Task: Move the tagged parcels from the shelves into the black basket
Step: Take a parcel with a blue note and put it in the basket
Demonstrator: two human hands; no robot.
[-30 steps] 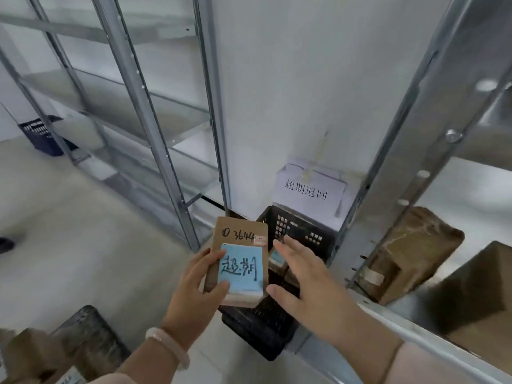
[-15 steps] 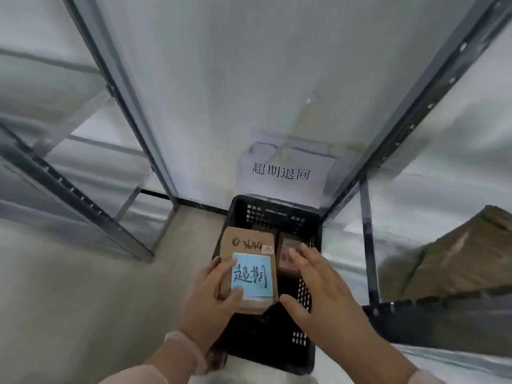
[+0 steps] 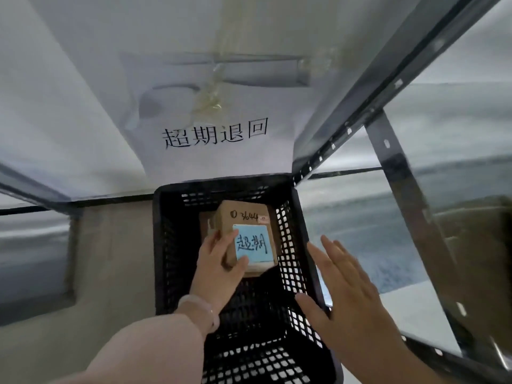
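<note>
Head view, one entry. Black basket (image 3: 164, 245): latticed plastic, standing on the floor against a pale wall, between metal shelving units. Parcel (image 3: 246, 213): small brown cardboard box with handwritten digits on its top face, bearing a blue tag (image 3: 252, 243) with handwritten characters. It sits within the basket's opening, toward the far end, and is tilted slightly. Whether it rests on the contents below cannot be told. Second brown parcel (image 3: 206, 225): mostly hidden beneath the first. Left hand (image 3: 219, 263): grips the parcel at its near left corner, thumb lying on top beside the tag; bracelet (image 3: 198, 309) on the wrist. Right hand (image 3: 346, 286): flat, fingers straight and spread, holding nothing — poised over the basket's right rim, apart from the parcel. Paper sign (image 3: 216, 134): printed characters, taped to the wall above the basket. Shelf upright (image 3: 399, 173): dark perforated metal, on the right.
</note>
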